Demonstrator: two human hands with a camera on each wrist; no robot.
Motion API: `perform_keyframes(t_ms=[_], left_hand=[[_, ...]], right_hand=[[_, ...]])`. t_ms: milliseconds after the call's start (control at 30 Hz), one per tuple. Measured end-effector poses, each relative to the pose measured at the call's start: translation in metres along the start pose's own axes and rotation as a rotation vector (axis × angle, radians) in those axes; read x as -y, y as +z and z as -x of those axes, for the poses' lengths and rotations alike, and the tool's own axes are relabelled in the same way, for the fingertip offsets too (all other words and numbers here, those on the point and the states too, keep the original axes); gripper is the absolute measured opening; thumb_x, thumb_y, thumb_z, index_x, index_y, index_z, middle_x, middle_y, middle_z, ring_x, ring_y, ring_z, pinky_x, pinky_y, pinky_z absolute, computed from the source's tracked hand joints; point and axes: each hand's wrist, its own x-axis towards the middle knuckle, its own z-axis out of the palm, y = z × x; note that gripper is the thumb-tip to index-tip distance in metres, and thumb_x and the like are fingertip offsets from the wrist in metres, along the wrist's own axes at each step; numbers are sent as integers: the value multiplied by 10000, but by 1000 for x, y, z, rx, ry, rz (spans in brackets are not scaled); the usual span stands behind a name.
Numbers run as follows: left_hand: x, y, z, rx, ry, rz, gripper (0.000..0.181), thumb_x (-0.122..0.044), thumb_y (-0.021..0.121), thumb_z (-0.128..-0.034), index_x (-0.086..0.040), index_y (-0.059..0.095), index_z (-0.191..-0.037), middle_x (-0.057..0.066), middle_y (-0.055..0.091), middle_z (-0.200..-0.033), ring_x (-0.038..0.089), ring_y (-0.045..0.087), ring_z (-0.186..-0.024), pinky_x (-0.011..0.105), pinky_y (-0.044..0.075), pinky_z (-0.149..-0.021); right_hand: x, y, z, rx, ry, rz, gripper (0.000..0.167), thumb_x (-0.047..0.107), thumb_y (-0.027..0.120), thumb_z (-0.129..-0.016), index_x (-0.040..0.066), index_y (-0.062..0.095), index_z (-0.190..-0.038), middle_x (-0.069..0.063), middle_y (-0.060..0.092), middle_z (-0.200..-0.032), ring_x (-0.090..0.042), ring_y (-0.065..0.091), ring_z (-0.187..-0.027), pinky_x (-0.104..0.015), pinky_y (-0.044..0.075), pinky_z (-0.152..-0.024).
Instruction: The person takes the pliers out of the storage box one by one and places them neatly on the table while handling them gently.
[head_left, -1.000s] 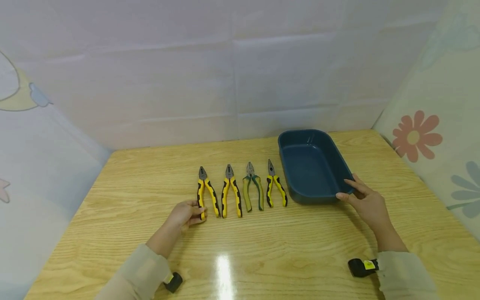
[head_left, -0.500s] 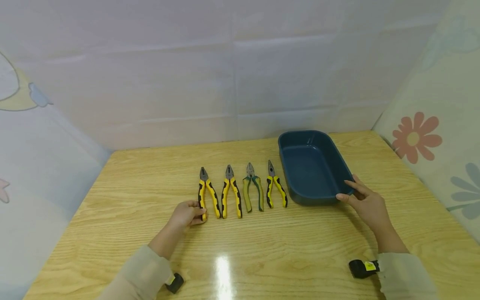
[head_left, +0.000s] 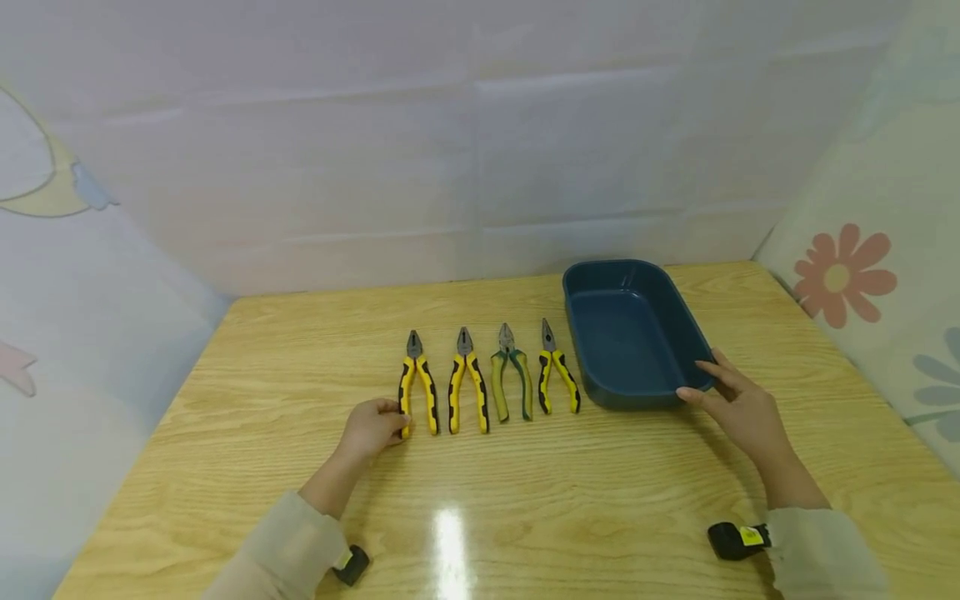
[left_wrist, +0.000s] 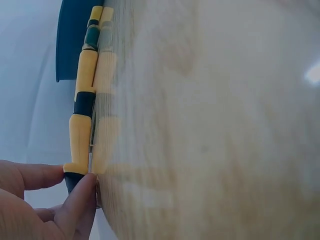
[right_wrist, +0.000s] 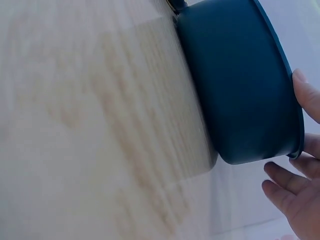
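Observation:
In the head view, my left hand (head_left: pixel 371 431) pinches the end of the left handle of the leftmost combination pliers (head_left: pixel 417 383), which have yellow and black grips. The left wrist view shows the thumb and a finger (left_wrist: pixel 42 176) on that handle end, the pliers lying flat. To their right is another yellow-black pair of combination pliers (head_left: pixel 456 379), then green-handled pliers (head_left: pixel 498 379) and smaller needle-nose pliers (head_left: pixel 546 367). All point away from me in a row. My right hand (head_left: pixel 742 414) holds the near right corner of a dark blue tray (head_left: pixel 626 333) by its rim, other fingers loose outside.
Everything lies on a wood-grain table (head_left: pixel 570 492). A pale cloth wall (head_left: pixel 360 150) stands behind its far edge, and printed side walls rise left and right, the right one with a red flower (head_left: pixel 836 283). Black wrist devices (head_left: pixel 731 541) sit at the sleeves.
The leftmost pliers have turned slightly in my left hand, and their handle ends now sit a little farther from the second pair. My right hand and the tray stay put; the head view shifts slightly.

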Motion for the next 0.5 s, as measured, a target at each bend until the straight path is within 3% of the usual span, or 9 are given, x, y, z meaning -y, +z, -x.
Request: perform_keyframes(t_ms=[133, 300, 500], left_hand=[[0, -1, 0, -22, 26, -117, 290, -11, 540, -820, 137, 499, -1066, 191, 569, -911, 185, 566, -733, 269, 506, -624], [-5, -2, 4, -31, 26, -216, 308, -38, 546, -818, 132, 492, -1069, 178, 560, -913, 185, 546, -710, 261, 489, -594], [-14, -3, 11, -16, 50, -368, 416, -147, 549, -832, 130, 466, -1131, 236, 526, -1069, 315, 518, -940, 369, 462, -755]], right_hand=[[1, 1, 0, -14, -2, 35, 705, 443, 552, -806, 6, 333, -1314, -47, 42, -1433, -457, 235, -1176, -587, 325, -820], [12, 1, 7, -50, -84, 70, 655, 360, 573, -822, -87, 365, -1254, -236, 76, -1393, -525, 138, -1167, -669, 260, -765], [26, 9, 17, -129, -203, 129, 568, 243, 626, -799, -136, 429, -1175, -323, 194, -1322, -524, 202, -1143, -651, 274, -777]])
